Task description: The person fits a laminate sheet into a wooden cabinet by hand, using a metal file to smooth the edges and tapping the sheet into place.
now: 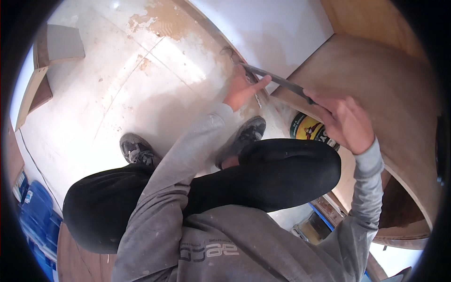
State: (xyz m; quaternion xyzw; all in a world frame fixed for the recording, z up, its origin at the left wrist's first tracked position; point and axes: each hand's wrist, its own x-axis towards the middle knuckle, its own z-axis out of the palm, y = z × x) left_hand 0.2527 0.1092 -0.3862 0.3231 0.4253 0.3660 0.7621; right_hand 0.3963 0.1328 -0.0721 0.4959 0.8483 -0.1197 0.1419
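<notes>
A long, dark, flat bar (279,81), shaped like a file, is stretched between my two hands. My right hand (348,121) has its fingers closed around the near right end. At the far left end, the fingers of my left hand (242,88) are on the bar, its thumb sticking out along it. The bar passes over the corner where a brown wooden board (357,70) meets a white panel (268,33). Whether it touches the edge there cannot be made out. Part of the bar's right end is hidden inside my right hand.
Below my right hand stands a round green and yellow can (307,127), partly behind my knee. A curved wooden piece (408,188) is at the right. Wooden boxes (40,84) stand at the far left, and blue plastic containers (37,211) at the lower left. The pale floor (127,94) is stained.
</notes>
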